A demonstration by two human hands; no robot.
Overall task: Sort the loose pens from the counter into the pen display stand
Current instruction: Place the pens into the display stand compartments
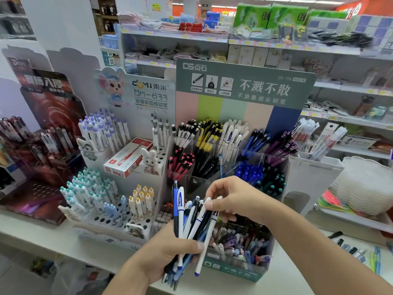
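My left hand (170,250) grips a bundle of loose pens (187,222), white, blue and black, held upright in front of the pen display stand (244,88). My right hand (231,199) reaches over from the right and pinches the top of one white pen (207,231) in that bundle. The stand's clear compartments (212,145) hold pens sorted by colour: pink, yellow-black, white, blue, purple and teal. Its lowest front tray (240,267) holds mixed pens.
A white click-pen stand (119,209) with a red box (127,158) stands to the left, a dark red stand (46,133) beyond it. Several loose pens (350,248) lie on the counter at right. Stocked shop shelves (276,45) fill the background.
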